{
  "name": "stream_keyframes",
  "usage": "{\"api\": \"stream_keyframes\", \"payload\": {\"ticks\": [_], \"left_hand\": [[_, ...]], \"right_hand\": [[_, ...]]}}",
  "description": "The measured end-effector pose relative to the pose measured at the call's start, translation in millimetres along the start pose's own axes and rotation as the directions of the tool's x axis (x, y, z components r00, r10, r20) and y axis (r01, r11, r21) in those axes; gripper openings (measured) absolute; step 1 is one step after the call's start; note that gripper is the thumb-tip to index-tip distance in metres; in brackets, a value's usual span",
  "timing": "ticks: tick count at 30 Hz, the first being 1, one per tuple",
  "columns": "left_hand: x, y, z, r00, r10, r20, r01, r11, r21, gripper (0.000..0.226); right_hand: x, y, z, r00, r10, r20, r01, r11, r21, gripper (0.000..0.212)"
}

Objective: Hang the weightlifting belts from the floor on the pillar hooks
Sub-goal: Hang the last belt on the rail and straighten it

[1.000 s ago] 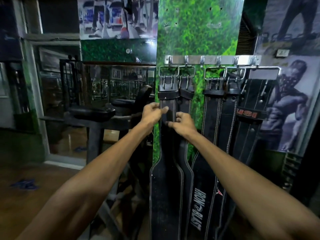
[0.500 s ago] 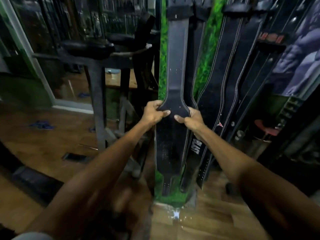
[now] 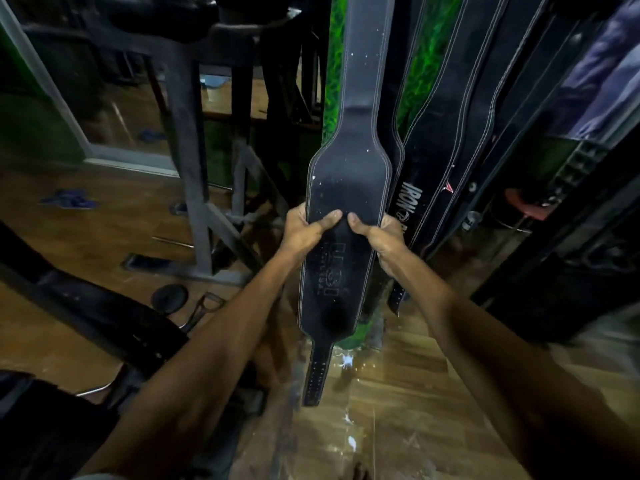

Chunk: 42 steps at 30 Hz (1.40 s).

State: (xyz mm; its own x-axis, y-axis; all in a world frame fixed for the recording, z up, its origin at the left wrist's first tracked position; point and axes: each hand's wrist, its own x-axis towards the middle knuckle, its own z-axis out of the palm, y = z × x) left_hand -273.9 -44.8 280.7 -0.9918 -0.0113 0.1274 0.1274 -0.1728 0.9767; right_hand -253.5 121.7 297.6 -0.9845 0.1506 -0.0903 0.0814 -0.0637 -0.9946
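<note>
Black leather belt hangs centre frame against the green pillar; hooks out of view now. Your L hand and R hand each grip a belt edge, thumbs pressed on the face. Since 1 s ago your hands slid down from the narrow strap to the wide pad, so belt looks hung and you're straightening it. Other belts hang at right. One belt on floor, lower left, judged pending.

dim, soft-focus view, edges bent by wide-angle distortion.
</note>
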Motion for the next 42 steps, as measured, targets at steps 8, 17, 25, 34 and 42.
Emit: {"api": "stream_keyframes", "payload": {"ticks": [8,17,25,34,42], "left_hand": [[-46,-17,-9,0.999,-0.051,0.001,0.05,0.994,-0.096,0.024],[-117,-70,-39,0.971,-0.232,0.066,0.237,0.968,-0.086,0.028],[-156,-84,-47,0.937,-0.341,0.074,0.348,0.929,-0.124,0.032],[-216,-91,-46,0.919,-0.395,0.015,0.394,0.914,-0.094,0.028],[-293,-93,-39,0.867,-0.492,-0.084,0.483,0.869,-0.109,0.031]], "right_hand": [[-55,52,1,0.993,0.104,-0.049,-0.102,0.994,0.025,0.048],[-110,85,-1,0.957,0.29,0.003,-0.287,0.949,-0.13,0.115],[-140,115,-10,0.921,0.39,-0.007,-0.386,0.907,-0.169,0.133],[-188,160,-25,0.88,0.471,0.06,-0.465,0.881,-0.088,0.102],[-251,171,-40,0.845,0.521,0.121,-0.503,0.851,-0.151,0.067]]}}
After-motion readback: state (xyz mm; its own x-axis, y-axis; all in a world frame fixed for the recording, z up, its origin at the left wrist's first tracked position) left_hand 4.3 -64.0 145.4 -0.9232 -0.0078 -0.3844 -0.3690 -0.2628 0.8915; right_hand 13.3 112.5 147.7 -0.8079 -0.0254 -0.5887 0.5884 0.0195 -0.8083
